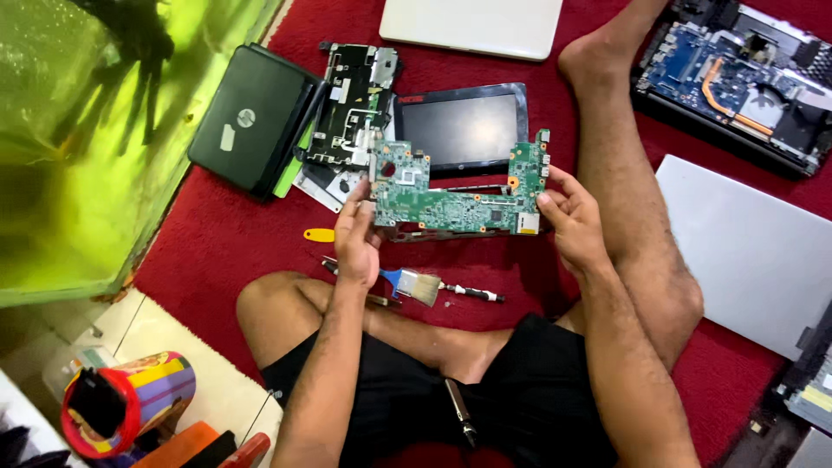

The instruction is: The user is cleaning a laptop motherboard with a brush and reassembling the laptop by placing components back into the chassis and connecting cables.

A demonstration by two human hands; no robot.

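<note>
I hold a green laptop circuit board (459, 195) up over the red carpet, face toward me. My left hand (357, 234) grips its left edge and my right hand (569, 217) grips its right edge. Behind the board lies a dark laptop screen panel (459, 126). Beside that panel is a stripped black laptop base (351, 104). Below the board, near my left knee, lie a small paint brush (416, 284) and a screwdriver (472, 293).
A closed black laptop (251, 117) lies at the left next to a green glass tank (78, 147). A white laptop (472, 26) is at the top, a white lid (750, 251) at the right, an opened laptop with blue board (737, 78) at the top right. A yellow pry tool (319, 235) lies on the carpet.
</note>
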